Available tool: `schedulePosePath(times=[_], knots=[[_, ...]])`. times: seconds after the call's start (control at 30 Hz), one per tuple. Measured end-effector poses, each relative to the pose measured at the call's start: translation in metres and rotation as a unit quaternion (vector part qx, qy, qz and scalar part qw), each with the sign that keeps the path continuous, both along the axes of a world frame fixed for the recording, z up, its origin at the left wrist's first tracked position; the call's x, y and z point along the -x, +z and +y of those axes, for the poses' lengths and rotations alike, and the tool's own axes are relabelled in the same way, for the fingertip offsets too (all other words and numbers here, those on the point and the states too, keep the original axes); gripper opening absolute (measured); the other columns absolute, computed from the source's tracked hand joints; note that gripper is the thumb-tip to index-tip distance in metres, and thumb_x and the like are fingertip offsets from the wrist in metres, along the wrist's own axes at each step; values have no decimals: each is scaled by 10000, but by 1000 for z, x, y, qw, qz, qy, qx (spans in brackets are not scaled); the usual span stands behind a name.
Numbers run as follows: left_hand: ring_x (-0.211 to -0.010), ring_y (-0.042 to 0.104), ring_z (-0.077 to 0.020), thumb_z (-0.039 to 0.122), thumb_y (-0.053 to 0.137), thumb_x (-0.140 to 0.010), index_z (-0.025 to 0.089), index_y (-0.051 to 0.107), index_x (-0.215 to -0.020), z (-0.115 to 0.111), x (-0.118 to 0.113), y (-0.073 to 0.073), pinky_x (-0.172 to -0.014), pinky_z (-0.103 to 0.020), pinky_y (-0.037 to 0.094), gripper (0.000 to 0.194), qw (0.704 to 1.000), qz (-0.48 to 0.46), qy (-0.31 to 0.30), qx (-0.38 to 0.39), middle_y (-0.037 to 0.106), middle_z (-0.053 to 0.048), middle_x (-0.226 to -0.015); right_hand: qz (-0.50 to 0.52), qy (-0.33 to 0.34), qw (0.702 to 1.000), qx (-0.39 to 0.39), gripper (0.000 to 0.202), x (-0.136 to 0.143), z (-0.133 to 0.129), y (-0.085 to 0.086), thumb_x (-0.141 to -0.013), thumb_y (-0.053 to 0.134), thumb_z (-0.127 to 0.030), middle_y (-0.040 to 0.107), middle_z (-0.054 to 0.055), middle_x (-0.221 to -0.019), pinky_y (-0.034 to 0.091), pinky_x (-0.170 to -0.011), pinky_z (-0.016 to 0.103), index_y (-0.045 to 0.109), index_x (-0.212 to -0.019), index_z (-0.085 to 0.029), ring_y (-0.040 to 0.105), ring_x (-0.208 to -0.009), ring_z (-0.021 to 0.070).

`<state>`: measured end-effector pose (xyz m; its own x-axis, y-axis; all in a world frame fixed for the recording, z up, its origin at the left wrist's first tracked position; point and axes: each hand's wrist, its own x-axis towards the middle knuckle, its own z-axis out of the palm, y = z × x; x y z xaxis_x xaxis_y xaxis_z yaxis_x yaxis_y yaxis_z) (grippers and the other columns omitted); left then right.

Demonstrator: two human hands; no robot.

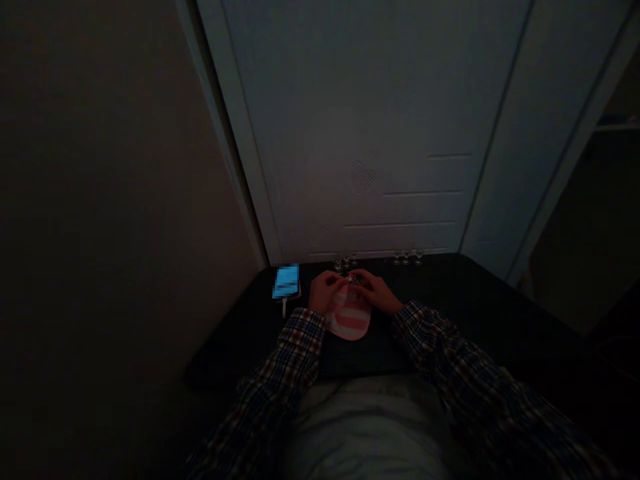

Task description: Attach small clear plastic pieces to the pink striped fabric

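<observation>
A pink and white striped cloth piece [350, 320] with a rounded lower edge lies on the dark table between my hands. My left hand [324, 291] is at its upper left, fingers bent in and pressed together near the top edge. From the right, my right hand [374, 291] reaches to the same spot with its fingers closed. The fingertips of both hands nearly meet around a small pale, shiny thing [353, 279], too dim and small to name.
A phone [287, 281] with a lit blue screen and a white cable lies at the left. Small clear glasses stand along the back edge, one group [346, 263] behind my hands, another [406, 258] further right. The dark table [465, 300] meets a white panel.
</observation>
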<state>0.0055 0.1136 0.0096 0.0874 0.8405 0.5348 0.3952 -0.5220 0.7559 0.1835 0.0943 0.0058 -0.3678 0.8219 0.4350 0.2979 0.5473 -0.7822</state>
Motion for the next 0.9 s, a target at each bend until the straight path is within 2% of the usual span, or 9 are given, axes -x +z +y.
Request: schedulePosePath(times=[0.13, 0.3, 0.67, 0.9], knots=[[-793, 598, -176, 285, 576, -746, 167, 683, -752, -3, 0, 3, -734, -294, 458, 160, 1000, 2, -25, -6, 657, -46, -788, 8, -4, 1000, -13, 391, 0, 2, -1, -815, 535, -337, 622, -16, -657, 438, -513, 204, 483, -1184, -219, 596, -592, 132], [-858, 599, -180, 291, 619, -728, 190, 705, -814, -6, -3, 5, -775, -297, 460, 158, 998, 9, -68, -18, 659, -50, -854, 6, -16, 1000, -3, 394, -1, 2, -1, -824, 513, -326, 615, -19, -657, 418, -470, 192, 463, -1200, -220, 569, -537, 118], [-725, 560, -143, 249, 658, -678, 175, 652, -655, -6, -2, 7, -672, -265, 439, 78, 999, 19, -3, -27, 586, -6, -717, -3, -5, 1000, 3, 402, -1, -3, 4, -821, 516, -335, 602, -26, -646, 418, -477, 197, 466, -1205, -226, 562, -536, 116], [-660, 529, -126, 263, 683, -637, 169, 597, -614, -3, -2, 4, -607, -244, 416, 129, 999, 9, 25, -17, 535, 19, -675, 15, -3, 1000, 0, 403, -1, -3, 4, -817, 516, -310, 604, -14, -655, 431, -512, 206, 471, -1204, -204, 571, -579, 127]])
